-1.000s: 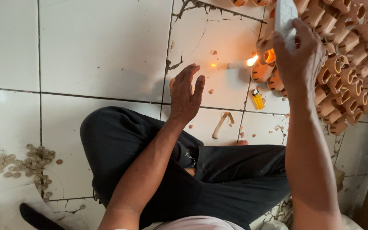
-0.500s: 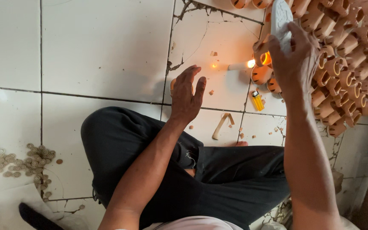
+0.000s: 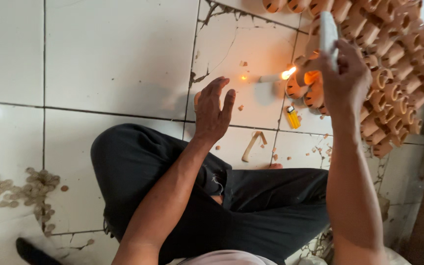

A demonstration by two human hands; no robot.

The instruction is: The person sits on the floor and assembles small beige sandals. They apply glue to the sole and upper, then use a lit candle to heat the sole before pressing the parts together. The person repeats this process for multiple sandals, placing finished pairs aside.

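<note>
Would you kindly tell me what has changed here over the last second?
Little changed. The left hand shifted slightly but hovers open over the tiled floor. The right hand still holds the white piece beside the burning candle and clay cups.

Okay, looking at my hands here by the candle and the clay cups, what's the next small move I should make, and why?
Probably bring the pale flat piece in your right hand down toward the lit candle. It is raised above the stacked clay cups, with the flame just below and to its left. Your left hand hangs open and empty over the tiled floor, free to steady things.
</note>
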